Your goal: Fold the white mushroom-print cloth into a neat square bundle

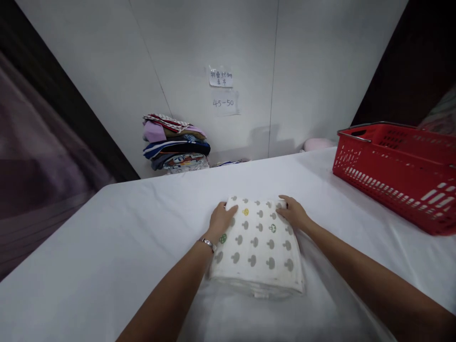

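A folded white cloth [261, 247] with grey mushroom prints, and a few in yellow and green, lies near the front of the white-covered table. Its layered fold edge faces me. My left hand [221, 219] grips the far left corner, thumb on top and the other fingers mostly hidden at the side. At the far right corner, my right hand [294, 213] holds the cloth the same way, with its index finger reaching past the far edge. A silver bracelet [207, 244] circles my left wrist.
A red plastic basket [392, 175] with a metal handle stands at the right of the table [89, 247]. Beyond the far edge, a pile of folded fabrics [176, 145] rests against the white wall. Two paper notes [226, 103] hang there. A pink rounded object [318, 144] shows behind the table.
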